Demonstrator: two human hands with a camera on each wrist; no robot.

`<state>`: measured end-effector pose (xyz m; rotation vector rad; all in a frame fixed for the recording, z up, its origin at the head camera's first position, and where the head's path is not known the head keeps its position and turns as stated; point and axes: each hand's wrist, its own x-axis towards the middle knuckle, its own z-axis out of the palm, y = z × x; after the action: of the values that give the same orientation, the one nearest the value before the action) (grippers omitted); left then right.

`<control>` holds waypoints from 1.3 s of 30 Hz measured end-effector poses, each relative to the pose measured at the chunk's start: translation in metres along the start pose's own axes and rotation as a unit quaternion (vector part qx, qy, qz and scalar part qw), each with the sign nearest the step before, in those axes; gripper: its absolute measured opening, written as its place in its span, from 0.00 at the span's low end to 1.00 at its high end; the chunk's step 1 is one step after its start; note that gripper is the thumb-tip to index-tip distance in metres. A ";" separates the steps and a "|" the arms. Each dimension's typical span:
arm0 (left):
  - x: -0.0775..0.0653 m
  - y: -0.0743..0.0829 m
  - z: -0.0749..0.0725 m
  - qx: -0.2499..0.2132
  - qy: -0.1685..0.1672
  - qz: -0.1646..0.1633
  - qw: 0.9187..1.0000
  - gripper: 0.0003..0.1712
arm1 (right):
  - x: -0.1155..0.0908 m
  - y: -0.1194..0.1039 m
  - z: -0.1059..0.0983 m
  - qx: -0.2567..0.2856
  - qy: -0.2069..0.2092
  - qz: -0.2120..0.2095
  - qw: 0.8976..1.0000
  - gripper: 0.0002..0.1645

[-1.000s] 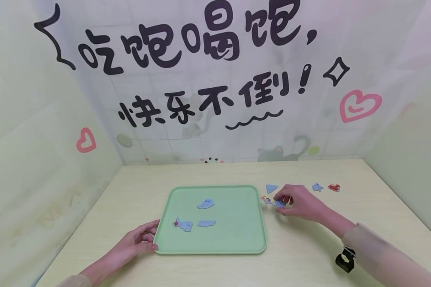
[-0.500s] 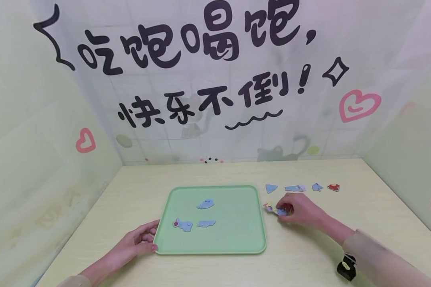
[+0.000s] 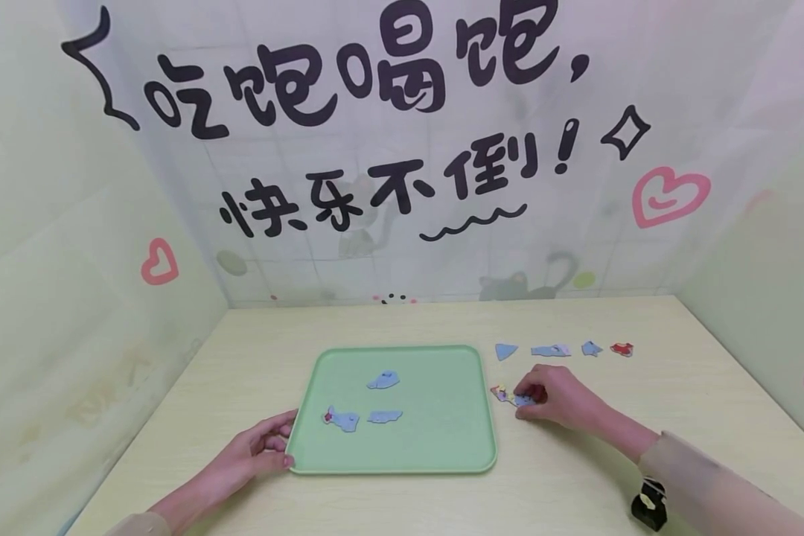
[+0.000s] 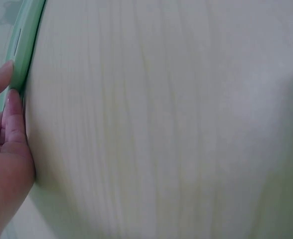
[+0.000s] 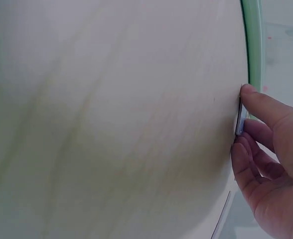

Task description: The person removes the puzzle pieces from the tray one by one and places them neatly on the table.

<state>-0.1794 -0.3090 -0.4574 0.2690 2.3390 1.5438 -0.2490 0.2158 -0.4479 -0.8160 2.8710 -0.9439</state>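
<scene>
blue pieces [image 3: 384, 380] on tray [image 3: 435, 450], head view only

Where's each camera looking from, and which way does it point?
Head: sits on the person's head, facing forward and down at the green tray, table and lettered wall; left hand, right hand and both forearms show.
Left wrist: looks at the tray's edge and the table; part of the left hand shows.
Right wrist: looks at the table and the picture piece the right hand pinches.
Shared: head and right-wrist views both show that pinch.
</scene>
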 end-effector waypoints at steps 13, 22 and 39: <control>0.001 -0.001 0.000 0.008 0.008 -0.006 1.000 0.47 | -0.006 0.003 -0.008 0.032 -0.029 0.000 0.999 0.13; 0.000 0.000 0.000 0.004 0.005 -0.003 1.000 0.46 | -0.007 0.002 -0.004 0.037 -0.010 0.005 0.999 0.12; -0.001 0.001 0.000 0.000 0.002 0.000 1.000 0.46 | -0.007 0.003 0.002 0.023 0.010 0.017 1.000 0.12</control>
<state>-0.1788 -0.3086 -0.4561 0.2665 2.3408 1.5463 -0.2444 0.2200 -0.4519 -0.7566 2.8591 -1.0168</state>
